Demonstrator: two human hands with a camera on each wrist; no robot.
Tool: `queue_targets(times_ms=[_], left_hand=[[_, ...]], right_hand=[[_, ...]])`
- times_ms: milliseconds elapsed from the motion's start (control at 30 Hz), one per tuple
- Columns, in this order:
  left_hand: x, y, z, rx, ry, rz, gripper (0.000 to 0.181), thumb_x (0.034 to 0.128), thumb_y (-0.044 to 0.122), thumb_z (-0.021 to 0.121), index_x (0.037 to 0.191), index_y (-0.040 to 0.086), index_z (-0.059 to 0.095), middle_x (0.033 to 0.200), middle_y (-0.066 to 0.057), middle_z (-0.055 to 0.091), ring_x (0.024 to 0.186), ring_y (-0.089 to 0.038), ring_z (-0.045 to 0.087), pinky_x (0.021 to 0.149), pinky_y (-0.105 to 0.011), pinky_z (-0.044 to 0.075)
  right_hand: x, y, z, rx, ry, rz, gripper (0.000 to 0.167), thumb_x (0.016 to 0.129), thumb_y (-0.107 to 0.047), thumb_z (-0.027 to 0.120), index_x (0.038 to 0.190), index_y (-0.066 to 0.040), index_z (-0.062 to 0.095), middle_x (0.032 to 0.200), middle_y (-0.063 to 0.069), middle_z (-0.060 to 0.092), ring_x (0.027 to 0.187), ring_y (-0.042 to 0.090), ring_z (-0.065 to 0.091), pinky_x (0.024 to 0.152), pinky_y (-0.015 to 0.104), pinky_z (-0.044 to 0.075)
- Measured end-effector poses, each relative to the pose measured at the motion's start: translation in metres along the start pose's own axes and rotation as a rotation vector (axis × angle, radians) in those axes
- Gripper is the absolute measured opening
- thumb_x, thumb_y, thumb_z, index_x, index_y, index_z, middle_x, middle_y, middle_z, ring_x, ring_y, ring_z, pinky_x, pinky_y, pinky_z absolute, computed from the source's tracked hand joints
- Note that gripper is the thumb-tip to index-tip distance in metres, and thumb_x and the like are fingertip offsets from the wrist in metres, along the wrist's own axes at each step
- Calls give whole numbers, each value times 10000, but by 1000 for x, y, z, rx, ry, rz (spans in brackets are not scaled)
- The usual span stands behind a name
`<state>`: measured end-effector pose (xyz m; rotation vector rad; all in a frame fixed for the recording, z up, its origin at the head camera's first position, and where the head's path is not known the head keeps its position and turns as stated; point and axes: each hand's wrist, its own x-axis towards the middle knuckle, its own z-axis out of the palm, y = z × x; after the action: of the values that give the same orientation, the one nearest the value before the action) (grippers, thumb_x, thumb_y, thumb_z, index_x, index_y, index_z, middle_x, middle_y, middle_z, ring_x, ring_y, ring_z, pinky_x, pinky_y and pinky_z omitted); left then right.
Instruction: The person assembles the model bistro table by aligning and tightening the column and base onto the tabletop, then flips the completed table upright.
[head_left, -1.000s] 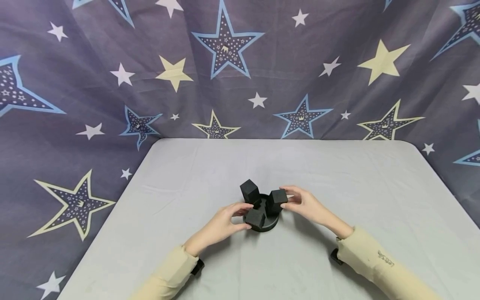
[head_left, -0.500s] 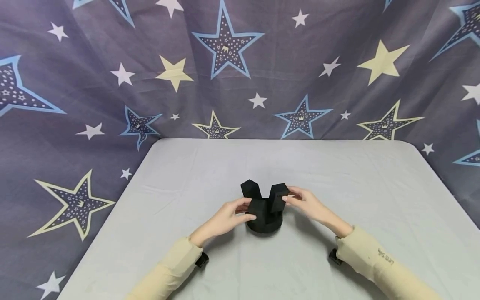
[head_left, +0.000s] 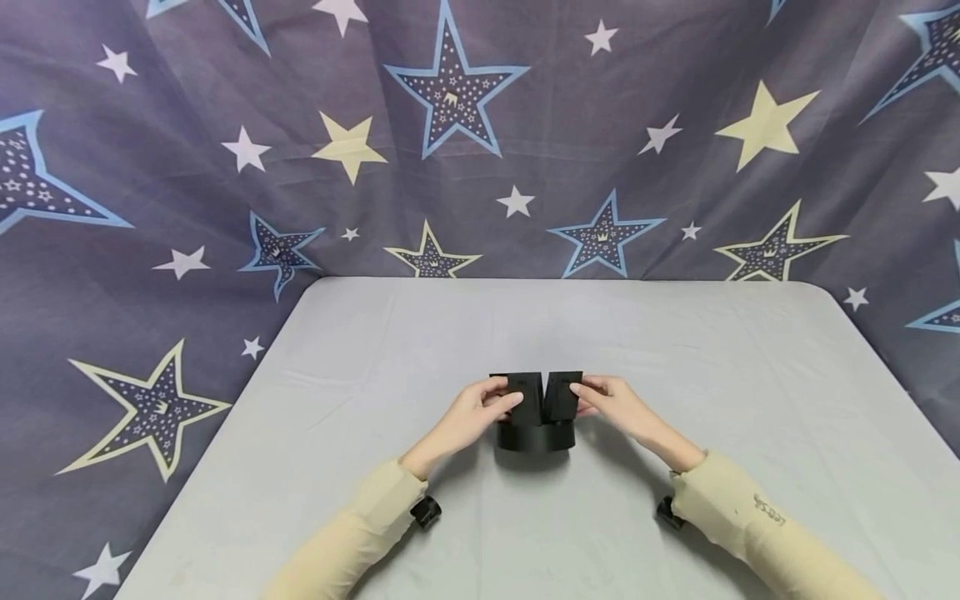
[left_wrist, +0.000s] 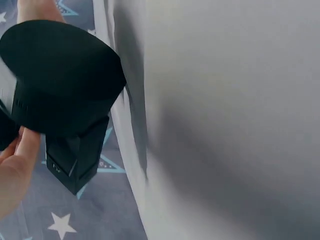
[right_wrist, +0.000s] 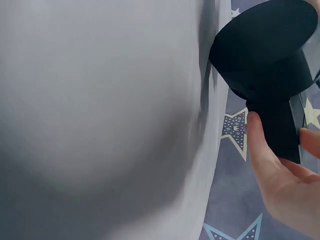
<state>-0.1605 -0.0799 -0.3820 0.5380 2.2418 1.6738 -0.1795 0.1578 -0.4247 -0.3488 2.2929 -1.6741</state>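
Observation:
A black piece with a round base (head_left: 536, 438) and angular block-like prongs is held between both hands over the white table. It tilts so that the front faces of two prongs show in the head view; a third is mostly hidden behind the left one. My left hand (head_left: 467, 417) pinches the left prong (head_left: 531, 398), thumb in front. On the other side, my right hand (head_left: 622, 408) grips the right prong (head_left: 562, 395) between thumb and fingers. The flat round underside (right_wrist: 270, 30) shows in the right wrist view, raised off the table.
The white-covered table (head_left: 675, 350) spreads around the hands. Behind and beside it hangs a dark star-patterned cloth (head_left: 525, 125). A shadow (left_wrist: 200, 165) from the hands and piece falls on the table.
The black piece has tipped, its inside turning out of sight and the side of its base coming into view. My left hand has risen and shifted right with it; my right hand barely moved.

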Motion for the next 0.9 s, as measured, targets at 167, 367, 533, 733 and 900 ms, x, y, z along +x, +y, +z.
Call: queue_targets(times_ms=[167, 367, 533, 733, 900], left_hand=[[8, 0, 4, 3, 41, 4, 393, 907, 107, 490, 1201, -148, 432, 1075, -277, 549, 916, -329, 580, 768, -335, 506], [16, -3, 5, -28, 56, -6, 406, 916, 104, 469, 1224, -154, 410, 1154, -292, 507, 1021, -356, 530, 803, -313, 491], [25, -11, 4, -53, 43, -22, 454, 910, 96, 468, 1250, -180, 346, 1213, -312, 450, 1072, -367, 492, 859, -366, 461], [42, -35, 3, -59, 74, -48, 457, 916, 161, 475, 1248, -141, 391, 1178, -270, 499, 989, -294, 534, 871, -362, 452], [50, -42, 3, -68, 118, -94, 459, 908, 205, 482, 1226, -122, 435, 1060, -209, 565, 870, -167, 538, 856, -325, 456]], right_hand=[[2, 2, -2, 45, 0, 24, 541, 908, -112, 471, 1244, 247, 245, 1057, 332, 543, 836, 275, 628, 820, 378, 480], [4, 6, -1, 135, 2, 22, 497, 878, -2, 463, 1243, 250, 240, 1098, 373, 492, 799, 191, 631, 768, 317, 506], [5, 4, 1, 138, 20, 29, 466, 867, 45, 468, 1251, 224, 276, 1123, 380, 469, 828, 238, 630, 764, 316, 508], [2, 4, 1, 135, 5, 38, 474, 857, 67, 471, 1270, 197, 279, 1118, 365, 485, 836, 230, 631, 770, 301, 505], [0, 6, 0, 120, -4, 26, 487, 842, 70, 487, 1267, 197, 286, 1107, 360, 495, 848, 228, 629, 771, 286, 504]])
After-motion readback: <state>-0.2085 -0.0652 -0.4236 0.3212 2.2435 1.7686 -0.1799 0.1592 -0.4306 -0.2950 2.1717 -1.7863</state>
